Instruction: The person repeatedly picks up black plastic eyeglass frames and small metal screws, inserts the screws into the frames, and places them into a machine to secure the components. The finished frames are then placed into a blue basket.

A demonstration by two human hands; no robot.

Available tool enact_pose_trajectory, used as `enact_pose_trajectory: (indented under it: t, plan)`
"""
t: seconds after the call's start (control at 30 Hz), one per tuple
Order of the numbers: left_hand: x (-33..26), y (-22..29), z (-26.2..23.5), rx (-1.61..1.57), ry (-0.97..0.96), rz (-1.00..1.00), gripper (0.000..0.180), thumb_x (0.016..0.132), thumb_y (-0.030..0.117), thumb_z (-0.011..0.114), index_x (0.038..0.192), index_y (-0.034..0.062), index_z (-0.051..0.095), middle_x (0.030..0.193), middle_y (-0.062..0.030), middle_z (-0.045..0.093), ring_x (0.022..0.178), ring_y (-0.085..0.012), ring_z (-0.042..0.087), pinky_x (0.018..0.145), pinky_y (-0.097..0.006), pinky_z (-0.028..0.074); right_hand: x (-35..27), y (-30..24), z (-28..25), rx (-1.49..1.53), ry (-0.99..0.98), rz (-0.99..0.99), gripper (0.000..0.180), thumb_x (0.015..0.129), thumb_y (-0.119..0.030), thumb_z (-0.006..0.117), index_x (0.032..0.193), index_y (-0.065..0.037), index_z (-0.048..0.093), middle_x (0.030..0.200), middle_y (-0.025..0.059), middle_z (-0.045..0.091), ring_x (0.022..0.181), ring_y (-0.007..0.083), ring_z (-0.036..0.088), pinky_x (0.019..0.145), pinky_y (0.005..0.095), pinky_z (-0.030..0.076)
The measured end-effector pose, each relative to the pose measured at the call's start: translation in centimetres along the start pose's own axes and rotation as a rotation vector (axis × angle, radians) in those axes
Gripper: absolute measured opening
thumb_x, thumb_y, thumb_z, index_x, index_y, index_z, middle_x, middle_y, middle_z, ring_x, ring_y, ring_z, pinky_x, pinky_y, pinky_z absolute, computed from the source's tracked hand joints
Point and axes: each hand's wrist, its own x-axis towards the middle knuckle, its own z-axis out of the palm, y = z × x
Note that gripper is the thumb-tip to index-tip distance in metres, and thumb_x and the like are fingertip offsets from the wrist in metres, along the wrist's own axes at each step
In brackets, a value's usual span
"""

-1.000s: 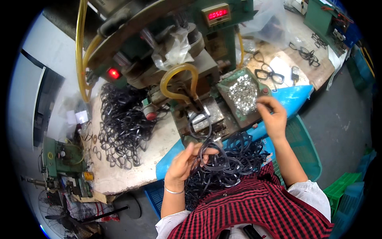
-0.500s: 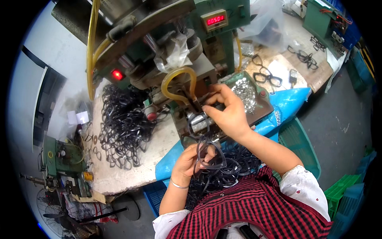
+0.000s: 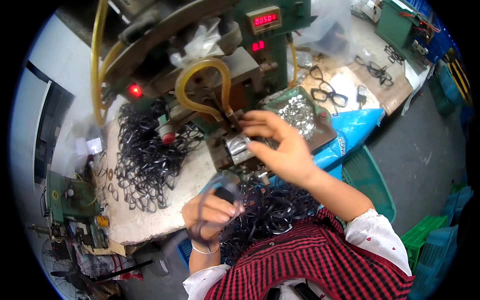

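My left hand (image 3: 210,216) is closed on a dark eyeglass frame (image 3: 196,227), smeared by motion, just in front of the machine. My right hand (image 3: 285,150) reaches over the press, thumb and fingers apart, with nothing visible between them. Its fingertips are beside a shiny metal fixture (image 3: 237,145) under the press head. A yellow looped hose (image 3: 181,85) hangs above that fixture. To the right of it, a green tray (image 3: 325,131) holds many small shiny metal pieces (image 3: 299,116). Below my hands, a heap of dark eyeglass frames (image 3: 272,212) lies against my checked apron.
A large pile of dark frames (image 3: 145,160) covers the table left of the press. Several finished-looking glasses (image 3: 330,96) lie on the back right bench. A red button (image 3: 168,138) sticks out at the press's left. A blue plastic bag (image 3: 362,127) and green basket (image 3: 372,182) are at right.
My left hand has drawn the eyeglass frame away from the fixture, down and to the left. My right hand's fingers have spread beside the fixture. The whole view has shifted slightly.
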Motion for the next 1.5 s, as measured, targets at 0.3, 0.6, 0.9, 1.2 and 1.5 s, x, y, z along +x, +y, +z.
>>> enact_pose_trajectory:
  t: [0.3,0.6,0.9,1.2,1.5]
  plan:
    - [3.9,-2.5,-1.3,1.032,-0.369,0.405,0.027,0.072,0.006,0.071,0.097,0.0117,0.079,0.109,-0.0044,0.077,0.101,-0.0256,0.071,0.101,-0.053,0.049,1.9,8.6,-10.8,-1.214,0.266,-0.328,0.017,0.078,-0.012,0.074,0.092,-0.003,0.070,0.119,0.0207,0.066,0.122,0.0386,0.058,0.101,0.0459,0.048]
    - [5.5,-1.1,-0.9,1.028,-0.485,0.270,0.024,0.071,0.001,0.072,0.092,0.0115,0.078,0.106,-0.0034,0.077,0.086,-0.0221,0.069,0.100,-0.050,0.049,2.7,8.9,-9.8,-1.128,0.111,-0.329,0.018,0.079,-0.015,0.071,0.096,-0.011,0.067,0.119,0.0111,0.064,0.120,0.0324,0.056,0.087,0.0455,0.050]
    - [-0.1,-1.2,-0.5,1.141,-0.212,0.268,0.029,0.075,0.006,0.076,0.103,0.0116,0.075,0.123,-0.0125,0.072,0.119,-0.0326,0.066,0.107,-0.052,0.045,4.5,9.0,-9.7,-1.006,0.283,-0.297,0.014,0.087,-0.012,0.070,0.099,-0.005,0.069,0.088,0.0168,0.069,0.083,0.0360,0.067,0.074,0.0430,0.053]
    - [2.9,6.3,-10.5,1.785,0.608,0.369,0.011,0.088,0.002,0.069,0.098,0.0068,0.072,0.106,-0.0066,0.073,0.100,-0.0228,0.064,0.092,-0.034,0.042,2.5,6.8,-9.1,-0.652,0.225,-0.051,0.014,0.085,-0.004,0.071,0.098,0.000,0.073,0.091,0.0102,0.074,0.086,0.0185,0.070,0.081,0.0303,0.053]
    - [7.2,-2.3,-24.9,2.430,0.531,-0.535,0.034,0.081,0.041,0.078,0.087,0.0078,0.079,0.099,-0.0080,0.070,0.095,-0.0305,0.065,0.078,-0.043,0.052,1.4,6.9,-9.3,-0.698,0.280,-0.099,0.013,0.084,-0.007,0.072,0.095,-0.001,0.072,0.091,0.0112,0.073,0.086,0.0231,0.070,0.082,0.0325,0.053]
